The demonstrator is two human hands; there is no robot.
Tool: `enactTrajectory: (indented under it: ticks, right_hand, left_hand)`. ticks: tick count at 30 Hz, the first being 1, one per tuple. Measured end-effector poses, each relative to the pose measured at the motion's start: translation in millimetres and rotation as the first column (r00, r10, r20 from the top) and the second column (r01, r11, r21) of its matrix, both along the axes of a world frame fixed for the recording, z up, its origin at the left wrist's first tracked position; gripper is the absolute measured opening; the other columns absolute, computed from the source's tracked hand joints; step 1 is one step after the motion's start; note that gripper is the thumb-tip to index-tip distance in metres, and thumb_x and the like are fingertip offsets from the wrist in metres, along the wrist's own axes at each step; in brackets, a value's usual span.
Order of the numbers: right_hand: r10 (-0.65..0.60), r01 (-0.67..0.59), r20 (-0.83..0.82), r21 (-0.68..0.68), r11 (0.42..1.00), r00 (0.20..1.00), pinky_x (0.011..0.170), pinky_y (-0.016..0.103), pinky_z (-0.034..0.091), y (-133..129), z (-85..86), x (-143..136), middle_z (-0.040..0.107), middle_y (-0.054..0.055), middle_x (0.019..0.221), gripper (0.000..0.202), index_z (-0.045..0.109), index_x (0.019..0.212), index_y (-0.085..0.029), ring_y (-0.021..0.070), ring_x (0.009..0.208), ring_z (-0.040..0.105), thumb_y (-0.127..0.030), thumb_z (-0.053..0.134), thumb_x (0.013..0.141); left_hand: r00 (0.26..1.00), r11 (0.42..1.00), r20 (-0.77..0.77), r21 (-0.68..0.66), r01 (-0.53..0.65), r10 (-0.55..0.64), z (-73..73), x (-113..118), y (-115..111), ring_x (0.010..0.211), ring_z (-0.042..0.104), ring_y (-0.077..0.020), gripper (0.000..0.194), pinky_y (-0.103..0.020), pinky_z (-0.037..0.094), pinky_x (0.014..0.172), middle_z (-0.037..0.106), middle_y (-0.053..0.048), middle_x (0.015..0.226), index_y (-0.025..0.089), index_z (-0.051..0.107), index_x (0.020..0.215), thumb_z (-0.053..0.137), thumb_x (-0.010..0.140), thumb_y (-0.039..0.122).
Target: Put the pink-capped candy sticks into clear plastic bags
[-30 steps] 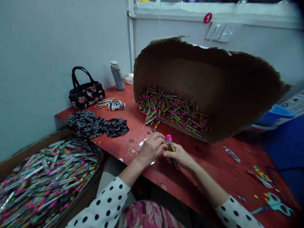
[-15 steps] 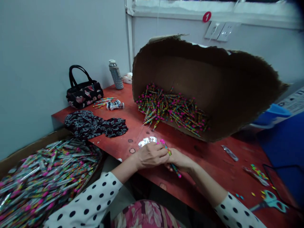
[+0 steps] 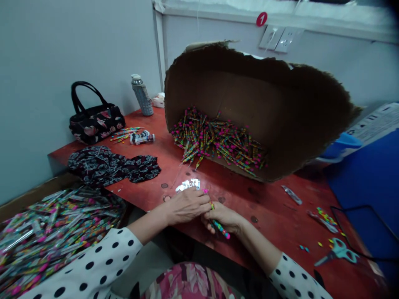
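As the right hand (image 3: 225,216) pins the bright bead-like stick (image 3: 220,227), the left hand (image 3: 187,206) covers its upper end.

Change over the last second: the stick has gone from near-upright to a steeper slant across the right palm, pink tip now out below, toward the worktop (image 3: 268,199) edge. Left hand was just beside it; now it's right on the upper end, fingers meeting the right ones. Reads to me as two-handed work at that end, right side as the steady one. View has swung a bit too, so don't read background shift as anything moving.

Grip: right thumb and fingers are wrapped round the stick, pinching it about mid-length. Left fingers are bunched over the top by a bit of pink; fingertips hidden, so can't tell whether they pinch or only touch. Can't tell either if it's one stick or several.

Position: stick is inside the right grip, just right of the left fingers, above the near edge. Silver pieces (image 3: 188,185) lie just beyond the left hand. Farther back, the loose pile (image 3: 215,139) sits in the big carton (image 3: 249,91), apart from both hands.
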State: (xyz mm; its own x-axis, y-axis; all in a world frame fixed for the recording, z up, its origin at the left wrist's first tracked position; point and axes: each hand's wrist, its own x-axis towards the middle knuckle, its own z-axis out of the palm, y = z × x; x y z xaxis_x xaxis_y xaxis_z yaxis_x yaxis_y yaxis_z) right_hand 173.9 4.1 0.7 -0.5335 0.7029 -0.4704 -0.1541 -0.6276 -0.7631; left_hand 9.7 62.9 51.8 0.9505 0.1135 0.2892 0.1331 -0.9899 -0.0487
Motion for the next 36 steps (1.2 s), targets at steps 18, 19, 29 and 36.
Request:
enactTrajectory:
  ticks: [18, 19, 29, 36]
  right_hand:
    - [-0.641, 0.633, -0.052, 0.236, 0.737, 0.766, 0.044, 0.023, 0.038, -5, 14.7, 0, 0.059, 0.0, 0.07, 0.034, 0.055, 0.082, -0.018, 0.012, 0.052, 0.051, -0.039, 0.073, 0.063]
    - [-0.616, 0.596, -0.009, 0.265, 0.758, 0.788, 0.046, 0.024, 0.04, -4, 16.0, 6, 0.059, 0.0, 0.069, 0.036, 0.054, 0.085, -0.018, 0.0129, 0.052, 0.053, -0.039, 0.073, 0.062]
    - [-0.462, -0.279, 0.849, 0.392, 0.877, -0.258, 0.073, 0.031, 0.042, 83, 40.8, 141, 0.061, 0.016, 0.106, 0.032, 0.053, 0.111, -0.016, 0.027, 0.097, 0.058, -0.025, 0.051, 0.08]
    - [-0.327, -0.351, 0.918, 0.237, 0.906, -0.223, 0.067, 0.034, 0.043, 95, 34.2, 152, 0.066, 0.019, 0.095, 0.028, 0.064, 0.095, -0.013, 0.0321, 0.089, 0.062, -0.023, 0.059, 0.069]
  left_hand:
    - [0.683, -0.341, -0.159, -0.93, 0.139, 0.713, -42.0, 51, -57, 0.045, 0.055, -0.0114, 0.039, -0.02, 0.041, 0.037, 0.056, 0.001, 0.063, 0.015, 0.051, 0.074, 0.056, 0.07, 0.053]
    - [0.696, -0.333, -0.184, -0.939, 0.083, 0.694, -40.3, 51, -58, 0.048, 0.056, -0.0127, 0.039, -0.021, 0.042, 0.04, 0.057, 0.0, 0.063, 0.014, 0.053, 0.073, 0.055, 0.07, 0.053]
    - [0.82, -0.103, -0.138, -0.99, -0.097, 0.555, -26.9, 31, -87, 0.054, 0.056, -0.0125, 0.037, -0.022, 0.04, 0.053, 0.059, 0.0, 0.062, 0.015, 0.062, 0.07, 0.048, 0.079, 0.048]
    - [0.776, -0.11, -0.133, -0.99, -0.083, 0.616, -25.8, 18, -91, 0.059, 0.057, -0.0139, 0.036, -0.022, 0.04, 0.057, 0.064, -0.002, 0.062, 0.014, 0.064, 0.07, 0.048, 0.081, 0.045]
